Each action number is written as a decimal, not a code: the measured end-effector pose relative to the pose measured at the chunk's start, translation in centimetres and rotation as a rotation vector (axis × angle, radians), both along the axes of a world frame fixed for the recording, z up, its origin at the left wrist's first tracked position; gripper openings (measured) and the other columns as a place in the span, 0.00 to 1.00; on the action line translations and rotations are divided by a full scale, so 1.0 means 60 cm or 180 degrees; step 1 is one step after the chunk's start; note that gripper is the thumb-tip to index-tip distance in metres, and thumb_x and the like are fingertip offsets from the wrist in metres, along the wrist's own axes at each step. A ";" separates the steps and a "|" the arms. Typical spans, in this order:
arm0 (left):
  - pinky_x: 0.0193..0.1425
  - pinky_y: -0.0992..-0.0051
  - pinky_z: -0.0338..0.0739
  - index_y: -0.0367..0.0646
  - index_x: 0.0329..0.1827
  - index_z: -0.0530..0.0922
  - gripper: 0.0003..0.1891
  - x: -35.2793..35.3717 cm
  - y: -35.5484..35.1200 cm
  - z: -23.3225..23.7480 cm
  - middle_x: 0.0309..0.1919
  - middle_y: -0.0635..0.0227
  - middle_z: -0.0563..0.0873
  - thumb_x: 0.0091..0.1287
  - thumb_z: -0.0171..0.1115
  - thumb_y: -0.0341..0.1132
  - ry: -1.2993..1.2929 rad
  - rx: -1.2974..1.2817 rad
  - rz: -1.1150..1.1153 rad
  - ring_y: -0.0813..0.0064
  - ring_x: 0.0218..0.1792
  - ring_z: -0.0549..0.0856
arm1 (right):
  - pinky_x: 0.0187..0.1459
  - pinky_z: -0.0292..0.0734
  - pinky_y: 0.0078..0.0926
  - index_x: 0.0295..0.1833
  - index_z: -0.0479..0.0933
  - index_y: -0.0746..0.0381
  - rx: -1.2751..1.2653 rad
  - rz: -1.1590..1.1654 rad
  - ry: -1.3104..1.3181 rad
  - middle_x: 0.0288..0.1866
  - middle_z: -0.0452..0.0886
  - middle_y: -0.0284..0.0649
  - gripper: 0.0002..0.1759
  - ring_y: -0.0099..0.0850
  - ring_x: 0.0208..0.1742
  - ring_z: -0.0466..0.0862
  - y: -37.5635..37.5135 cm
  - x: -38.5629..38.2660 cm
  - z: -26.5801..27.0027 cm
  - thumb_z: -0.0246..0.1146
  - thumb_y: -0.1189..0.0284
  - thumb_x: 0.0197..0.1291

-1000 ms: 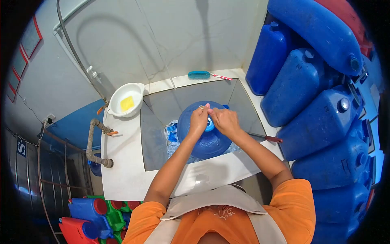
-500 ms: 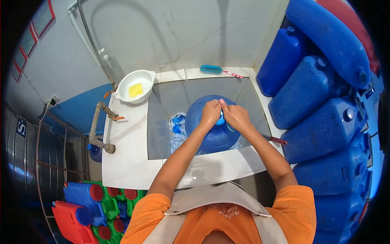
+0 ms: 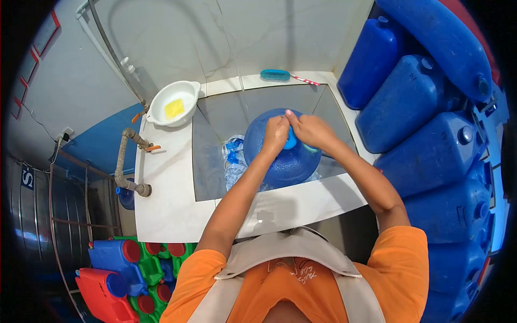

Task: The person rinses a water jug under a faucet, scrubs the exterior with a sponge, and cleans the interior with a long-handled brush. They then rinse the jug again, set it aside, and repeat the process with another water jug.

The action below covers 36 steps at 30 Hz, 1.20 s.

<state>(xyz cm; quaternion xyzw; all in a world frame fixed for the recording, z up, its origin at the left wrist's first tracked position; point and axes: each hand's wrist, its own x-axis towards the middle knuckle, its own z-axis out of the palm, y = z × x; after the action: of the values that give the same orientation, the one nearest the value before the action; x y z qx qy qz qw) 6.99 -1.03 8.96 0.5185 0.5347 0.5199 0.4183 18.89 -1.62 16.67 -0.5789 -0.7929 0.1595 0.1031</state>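
A round blue water jug [image 3: 280, 172] stands upright in the grey sink [image 3: 210, 167]. Its light-blue cap [image 3: 291, 141] shows between my two hands. My left hand [image 3: 276, 133] is closed at the cap's left side, fingers curled over its far edge. From the right, my right hand [image 3: 312, 131] closes on the same cap, its thumb pointing up near the left hand. The fingertips of both hands are partly hidden. Crumpled clear plastic with blue bits [image 3: 233, 156] lies in the sink left of the jug.
A white basin [image 3: 188, 102] with a yellow sponge [image 3: 174, 109] sits on the counter's left corner. A blue brush [image 3: 274, 75] lies on the back ledge. Stacked blue jerrycans [image 3: 401, 102] crowd the right side. Pipes with an orange-handled tap [image 3: 153, 148] rise at left.
Both hands stay at the cap; my fingers have shifted slightly and the right hand's thumb now stands higher. The whole view has tilted a little.
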 end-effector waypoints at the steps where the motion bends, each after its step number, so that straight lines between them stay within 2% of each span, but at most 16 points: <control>1: 0.23 0.66 0.65 0.33 0.19 0.72 0.23 0.002 0.013 -0.001 0.13 0.58 0.73 0.68 0.51 0.44 -0.0076 0.0384 0.0025 0.73 0.17 0.71 | 0.43 0.73 0.52 0.25 0.79 0.69 -0.0008 -0.0007 -0.0002 0.31 0.79 0.62 0.41 0.59 0.36 0.79 0.017 0.003 0.000 0.34 0.47 0.69; 4: 0.22 0.69 0.63 0.35 0.19 0.72 0.27 0.007 -0.014 -0.004 0.13 0.64 0.73 0.71 0.49 0.48 -0.0174 0.0552 -0.0072 0.77 0.18 0.68 | 0.43 0.75 0.49 0.27 0.80 0.71 -0.0280 0.0004 -0.0176 0.33 0.80 0.60 0.40 0.58 0.40 0.80 0.001 0.013 0.007 0.37 0.47 0.67; 7: 0.25 0.74 0.64 0.37 0.18 0.73 0.31 0.000 -0.016 0.022 0.15 0.69 0.76 0.72 0.45 0.54 -0.0289 0.0461 -0.0167 0.79 0.20 0.71 | 0.27 0.70 0.31 0.23 0.77 0.66 -0.0474 0.0217 0.1152 0.19 0.77 0.44 0.34 0.34 0.23 0.77 0.008 0.036 -0.031 0.51 0.44 0.62; 8: 0.27 0.75 0.66 0.37 0.19 0.74 0.31 -0.001 -0.023 0.030 0.16 0.69 0.78 0.72 0.45 0.55 -0.0397 0.0285 -0.0050 0.79 0.21 0.73 | 0.27 0.70 0.31 0.23 0.77 0.66 -0.0432 0.0227 0.1157 0.19 0.77 0.44 0.34 0.34 0.23 0.77 0.010 0.035 -0.038 0.51 0.44 0.62; 10: 0.29 0.76 0.68 0.37 0.20 0.75 0.31 0.003 -0.039 0.031 0.17 0.68 0.80 0.72 0.45 0.56 -0.0519 0.0088 0.0079 0.78 0.22 0.75 | 0.25 0.62 0.22 0.28 0.76 0.61 -0.0580 -0.0193 0.2938 0.19 0.71 0.30 0.23 0.20 0.22 0.68 -0.006 0.033 -0.065 0.61 0.51 0.60; 13: 0.35 0.76 0.71 0.36 0.22 0.77 0.32 -0.008 -0.040 0.017 0.22 0.65 0.83 0.71 0.44 0.58 -0.1008 0.0181 0.0356 0.76 0.25 0.78 | 0.25 0.61 0.19 0.34 0.77 0.60 -0.1228 0.0094 0.3686 0.22 0.72 0.25 0.15 0.18 0.24 0.68 -0.017 0.026 -0.098 0.65 0.58 0.58; 16: 0.39 0.75 0.72 0.37 0.25 0.78 0.32 -0.029 -0.045 0.019 0.25 0.61 0.83 0.72 0.41 0.58 -0.2647 0.0041 0.0869 0.74 0.28 0.79 | 0.25 0.60 0.20 0.35 0.78 0.63 -0.0749 0.0113 0.3228 0.19 0.69 0.28 0.12 0.18 0.23 0.67 -0.011 -0.003 -0.122 0.65 0.64 0.56; 18: 0.41 0.76 0.73 0.36 0.31 0.78 0.32 -0.121 -0.054 0.005 0.24 0.61 0.82 0.73 0.40 0.58 -0.2728 0.0538 0.0900 0.74 0.31 0.80 | 0.24 0.60 0.23 0.35 0.78 0.65 -0.0273 0.0134 0.2741 0.18 0.69 0.32 0.11 0.19 0.21 0.67 0.004 -0.017 -0.137 0.63 0.66 0.54; 19: 0.41 0.76 0.73 0.36 0.32 0.77 0.28 -0.189 -0.066 0.005 0.27 0.62 0.82 0.74 0.41 0.54 -0.1802 -0.0045 0.1693 0.75 0.33 0.80 | 0.24 0.60 0.23 0.35 0.78 0.65 -0.0281 0.0177 0.2750 0.18 0.69 0.32 0.11 0.19 0.21 0.67 0.009 -0.025 -0.137 0.63 0.66 0.54; 20: 0.37 0.73 0.72 0.37 0.30 0.74 0.23 -0.267 -0.070 -0.042 0.26 0.68 0.79 0.74 0.44 0.48 0.0375 0.0949 0.2303 0.76 0.31 0.77 | 0.24 0.60 0.24 0.34 0.78 0.65 -0.0325 0.0140 0.2688 0.17 0.69 0.33 0.12 0.20 0.21 0.67 0.015 -0.033 -0.134 0.63 0.66 0.55; 24: 0.44 0.58 0.68 0.37 0.29 0.69 0.11 -0.457 -0.151 -0.105 0.29 0.55 0.72 0.64 0.60 0.33 0.3373 0.0859 0.2603 0.53 0.35 0.72 | 0.22 0.63 0.28 0.32 0.78 0.64 -0.0386 0.0237 0.2474 0.16 0.73 0.37 0.13 0.25 0.18 0.71 0.012 -0.079 -0.113 0.63 0.63 0.55; 27: 0.54 0.54 0.66 0.37 0.33 0.71 0.10 -0.502 -0.196 -0.170 0.34 0.53 0.74 0.62 0.62 0.35 0.3734 0.0154 0.2411 0.52 0.43 0.74 | 0.23 0.66 0.30 0.32 0.78 0.64 -0.0375 0.0345 0.2227 0.16 0.75 0.40 0.15 0.30 0.18 0.75 0.010 -0.118 -0.107 0.62 0.61 0.54; 30: 0.62 0.50 0.61 0.37 0.39 0.73 0.12 -0.418 -0.181 -0.113 0.42 0.51 0.75 0.62 0.62 0.37 0.3786 0.0591 0.3045 0.51 0.52 0.73 | 0.25 0.69 0.32 0.32 0.78 0.64 -0.0439 0.0383 0.2184 0.17 0.77 0.41 0.17 0.34 0.20 0.78 0.017 -0.160 -0.111 0.62 0.59 0.54; 32: 0.62 0.63 0.66 0.35 0.42 0.74 0.15 -0.290 -0.146 -0.046 0.47 0.52 0.76 0.63 0.61 0.40 0.1340 0.0491 0.2009 0.54 0.55 0.73 | 0.29 0.70 0.35 0.34 0.77 0.63 -0.0802 0.0508 0.2058 0.23 0.78 0.44 0.18 0.36 0.25 0.79 0.024 -0.185 -0.119 0.60 0.57 0.56; 34: 0.55 0.66 0.72 0.39 0.41 0.76 0.13 -0.211 -0.109 -0.035 0.44 0.56 0.77 0.62 0.62 0.39 0.1272 0.0710 0.1228 0.57 0.49 0.78 | 0.31 0.71 0.35 0.35 0.75 0.64 -0.0789 0.0884 0.2448 0.26 0.79 0.47 0.18 0.39 0.28 0.80 0.066 -0.185 -0.151 0.58 0.57 0.57; 36: 0.51 0.65 0.74 0.41 0.41 0.76 0.11 -0.210 -0.099 -0.023 0.43 0.58 0.78 0.60 0.63 0.38 0.1385 0.0346 0.1458 0.58 0.46 0.79 | 0.36 0.71 0.37 0.38 0.72 0.65 -0.0631 0.1060 0.2492 0.33 0.79 0.52 0.17 0.44 0.35 0.80 0.154 -0.148 -0.190 0.54 0.59 0.59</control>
<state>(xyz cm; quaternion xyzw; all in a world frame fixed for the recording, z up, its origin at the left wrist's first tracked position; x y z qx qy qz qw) -5.63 -6.98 7.58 0.5053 0.6858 0.5053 0.1379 10.03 7.61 5.25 -0.3462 -0.7575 0.4567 0.3128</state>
